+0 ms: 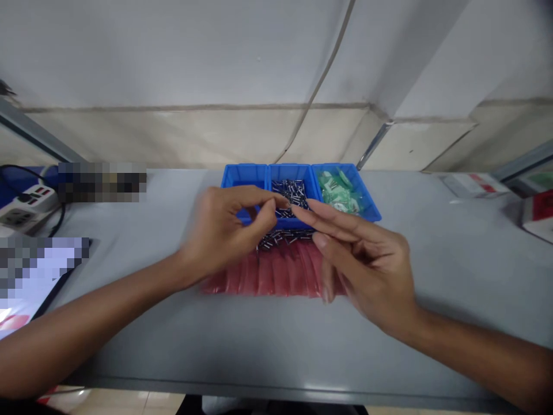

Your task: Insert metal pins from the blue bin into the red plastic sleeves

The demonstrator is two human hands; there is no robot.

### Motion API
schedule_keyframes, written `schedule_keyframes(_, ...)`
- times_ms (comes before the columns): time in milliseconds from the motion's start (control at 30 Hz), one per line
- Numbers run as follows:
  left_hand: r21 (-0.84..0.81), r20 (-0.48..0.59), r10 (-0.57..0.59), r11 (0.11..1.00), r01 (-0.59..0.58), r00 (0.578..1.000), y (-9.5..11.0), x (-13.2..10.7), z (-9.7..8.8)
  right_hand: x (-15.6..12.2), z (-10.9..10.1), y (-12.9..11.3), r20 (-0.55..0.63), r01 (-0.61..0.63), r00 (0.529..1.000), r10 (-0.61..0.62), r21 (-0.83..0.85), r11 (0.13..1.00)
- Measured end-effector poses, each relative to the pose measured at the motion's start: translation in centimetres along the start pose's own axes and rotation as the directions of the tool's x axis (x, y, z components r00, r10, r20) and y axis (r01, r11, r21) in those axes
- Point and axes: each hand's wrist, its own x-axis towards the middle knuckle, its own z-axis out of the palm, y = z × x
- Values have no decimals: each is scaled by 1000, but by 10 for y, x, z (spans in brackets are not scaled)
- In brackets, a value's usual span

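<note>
While the left hand [220,230] pinches its fingers [268,219] shut above the metal pins [294,189] in the middle blue bin [290,168], gripping one or not I cannot tell, the open, empty right hand [371,271] could jog one onto the red bags [276,276] before that bin.

Head cam, fwd-down, close over right hand [367,271].

bins [244,176]: glossy blue plastic | pins [290,190]: shiny metal | table [453,259]: smooth matt grey

Three blue bins [290,168] in a far row, one left hand [224,230], one right hand [367,265], one power strip [26,208] far left, one tablet [30,288].
</note>
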Motion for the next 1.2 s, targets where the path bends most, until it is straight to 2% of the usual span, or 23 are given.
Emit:
schedule_keyframes(67,5,-43,-41,999,42,998,-4,4,-2,3,-4,0,13,-55,998,54,64,996)
schedule_keyframes(200,5,-96,-48,999,49,994,-10,11,-5,11,-9,-4,9,-149,989,150,164,975)
schedule_keyframes(433,13,-132,15,1000,-13,991,-12,13,-5,15,-8,-9,-25,-187,980,199,235,954)
schedule_keyframes(500,-38,-88,30,999,-34,996,-11,11,-5,14,-7,-9,-28,-191,979,203,230,954)
schedule_keyframes(567,-101,9,76,992,-74,997,-9,9,-4,13,-6,-9,-11,-195,979,202,217,956)
schedule_keyframes(633,-157,101,132,981,-116,986,-7,6,-3,11,-6,-8,17,-197,980,198,205,959)
schedule_keyframes(700,-201,138,164,970,-134,977,-6,3,-2,9,-6,-7,34,-196,981,193,189,962)
schedule_keyframes(833,-265,142,190,953,-148,972,-6,0,-3,7,-6,-5,34,-176,984,173,134,975)
schedule_keyframes(1000,-210,157,144,972,-109,977,-3,2,-6,5,-7,-3,74,-68,995,65,31,997)
schedule_keyframes(1100,-170,150,87,984,-61,985,-2,4,-5,3,-6,-2,77,13,997,-2,-141,990)
schedule_keyframes(1200,-132,111,38,991,-23,993,-6,6,-3,2,-6,0,169,161,980,-104,-367,916)
